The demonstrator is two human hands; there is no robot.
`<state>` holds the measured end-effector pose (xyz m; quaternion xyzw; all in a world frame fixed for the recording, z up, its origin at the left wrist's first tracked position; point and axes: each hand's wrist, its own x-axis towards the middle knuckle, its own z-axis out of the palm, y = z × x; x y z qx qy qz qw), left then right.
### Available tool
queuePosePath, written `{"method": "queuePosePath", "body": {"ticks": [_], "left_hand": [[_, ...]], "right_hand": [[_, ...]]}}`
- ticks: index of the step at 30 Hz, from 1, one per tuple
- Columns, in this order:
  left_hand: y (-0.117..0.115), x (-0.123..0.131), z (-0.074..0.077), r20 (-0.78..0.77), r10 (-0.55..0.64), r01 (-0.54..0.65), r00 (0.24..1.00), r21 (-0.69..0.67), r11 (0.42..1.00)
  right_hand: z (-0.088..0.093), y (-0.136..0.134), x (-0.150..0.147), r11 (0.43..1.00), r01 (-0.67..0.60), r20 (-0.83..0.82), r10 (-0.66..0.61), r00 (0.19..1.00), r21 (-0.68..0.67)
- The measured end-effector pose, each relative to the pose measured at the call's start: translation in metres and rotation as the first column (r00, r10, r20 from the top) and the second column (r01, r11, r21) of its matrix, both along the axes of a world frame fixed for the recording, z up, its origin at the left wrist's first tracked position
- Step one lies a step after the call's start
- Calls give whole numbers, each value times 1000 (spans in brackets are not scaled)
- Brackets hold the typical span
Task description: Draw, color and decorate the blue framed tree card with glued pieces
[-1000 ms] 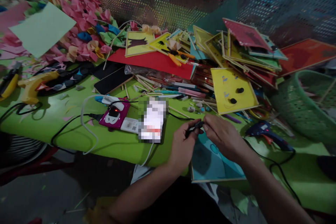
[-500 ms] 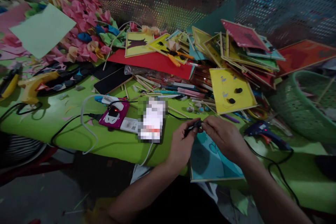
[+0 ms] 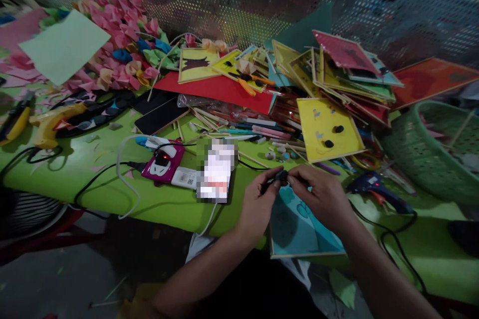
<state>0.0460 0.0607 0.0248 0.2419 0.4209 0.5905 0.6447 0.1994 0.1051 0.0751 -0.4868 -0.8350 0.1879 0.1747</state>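
My left hand (image 3: 258, 204) and my right hand (image 3: 322, 197) meet over a light blue card (image 3: 299, 232) with a thin wooden frame that lies at the near edge of the green table (image 3: 164, 204). Both hands pinch a small black piece (image 3: 280, 177) between their fingertips. What the piece is I cannot make out. A yellow framed card with black dots (image 3: 329, 129) lies just beyond the hands.
A phone (image 3: 217, 169) and a pink power strip (image 3: 164, 162) with cables lie left of the hands. A blue glue gun (image 3: 374, 187) rests at right, a green basket (image 3: 434, 149) beyond it. Stacked framed cards (image 3: 348, 70), pens, paper flowers (image 3: 119, 40) and a yellow glue gun (image 3: 52, 122) crowd the back.
Both hands have stayed together on the small black piece, drifting slightly up in view. Nothing else has visibly moved.
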Motion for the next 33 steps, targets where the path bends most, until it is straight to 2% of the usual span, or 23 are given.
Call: {"method": "queuePosePath", "body": {"ticks": [5,8,10,12,14,15,18,21,23,28,33], "left_hand": [[2,2,-1,39,7,-6,999,-13,1000],[1,3,-4,91,16,-13,996,-26,1000],[1,4,-7,107,26,-25,994,-6,1000],[0,3,-8,102,41,-43,994,18,999],[-1,2,-9,76,50,-51,996,13,999],[-1,2,-9,57,50,-50,997,1,999],[0,1,-6,-6,32,-32,999,-23,999],[0,0,-2,-44,3,-2,999,25,1000],[0,0,0,-79,1,5,997,70,998],[-3,-3,1,-221,43,-32,974,53,998],[-4,-1,3,-308,26,1,951,87,996]], "right_hand": [[1,0,-2,998,24,-91,-19,996,52],[6,-3,4,1000,25,-175,-23,984,8],[9,-7,9,993,-57,-245,31,969,-100],[12,-11,13,960,-195,-308,127,943,-201],[14,-14,15,933,-283,-366,190,911,-220],[13,-14,15,936,-288,-393,192,899,-201],[8,-10,14,981,-159,-441,96,893,-109],[-2,-3,11,996,-40,-376,7,927,-79],[-8,1,9,994,-38,-350,1,937,-101],[-18,3,11,991,-13,-468,-52,882,-135],[-23,0,17,986,-46,-517,-46,855,-163]]}}
